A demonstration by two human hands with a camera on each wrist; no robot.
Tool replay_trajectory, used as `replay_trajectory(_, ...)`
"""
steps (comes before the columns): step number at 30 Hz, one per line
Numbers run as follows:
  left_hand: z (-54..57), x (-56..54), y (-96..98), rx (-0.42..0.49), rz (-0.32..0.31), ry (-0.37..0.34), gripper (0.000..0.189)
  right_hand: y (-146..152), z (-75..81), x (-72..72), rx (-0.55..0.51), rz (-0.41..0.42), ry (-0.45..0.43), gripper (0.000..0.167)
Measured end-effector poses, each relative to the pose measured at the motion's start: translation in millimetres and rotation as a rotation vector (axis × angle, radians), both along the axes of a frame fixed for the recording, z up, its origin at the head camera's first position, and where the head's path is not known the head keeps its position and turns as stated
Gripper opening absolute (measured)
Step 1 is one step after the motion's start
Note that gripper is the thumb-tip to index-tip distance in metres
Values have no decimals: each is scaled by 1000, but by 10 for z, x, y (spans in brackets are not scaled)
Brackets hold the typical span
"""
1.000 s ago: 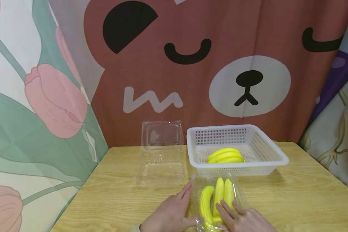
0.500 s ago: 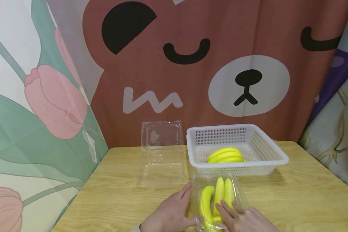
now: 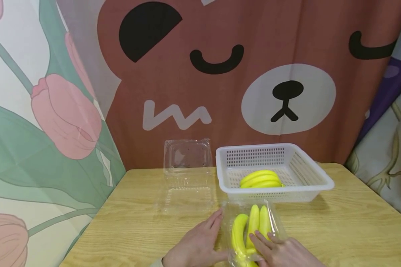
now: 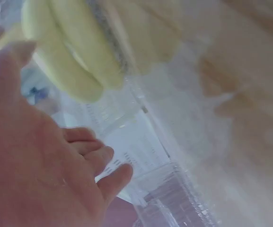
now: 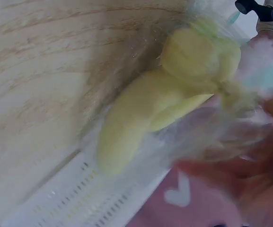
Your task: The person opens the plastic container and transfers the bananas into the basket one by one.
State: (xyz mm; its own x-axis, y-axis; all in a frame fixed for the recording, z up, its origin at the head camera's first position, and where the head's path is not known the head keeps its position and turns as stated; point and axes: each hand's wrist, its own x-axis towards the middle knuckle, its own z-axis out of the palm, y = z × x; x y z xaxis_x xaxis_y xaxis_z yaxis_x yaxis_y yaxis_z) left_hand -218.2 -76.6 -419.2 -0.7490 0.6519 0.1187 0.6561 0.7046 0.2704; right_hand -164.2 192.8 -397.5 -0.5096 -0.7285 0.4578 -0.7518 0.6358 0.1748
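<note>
Yellow bananas [image 3: 239,231] lie in a clear plastic clamshell box [image 3: 276,217] at the table's near side. My left hand [image 3: 195,243] rests along the box's left side, fingers pointing forward and thumb toward its near end. From the right, my right hand [image 3: 284,252] lays extended fingers over the box, across the bananas. The left wrist view shows the bananas [image 4: 70,47] beyond the fairly straight fingers of my left hand [image 4: 46,156]. In the right wrist view my right hand [image 5: 250,175] is blurred beside the banana stems.
Behind the box stands a white perforated basket [image 3: 274,191] with another bunch of bananas [image 3: 260,178] inside. A second clear clamshell box [image 3: 187,181] sits with its lid raised at the back left. The wooden table [image 3: 130,222] meets a printed curtain [image 3: 173,85] at its far edge.
Both hands stay in nearly the same place on the banana box. The basket and the second box have not moved.
</note>
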Motion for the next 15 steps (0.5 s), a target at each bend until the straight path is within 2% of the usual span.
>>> replay_trajectory(4, -26, 4, -10, 7, -15, 16, 100, 29, 95, 43, -139, -34, -133, 38)
replay_trajectory(10, -51, 5, 27, -27, 9, 31, 101, 19, 98, 98, -174, -65, -46, 47)
replay_trajectory(15, -52, 3, 19, -13, 6, 8, 102, 34, 64, 156, -186, -110, -107, 51)
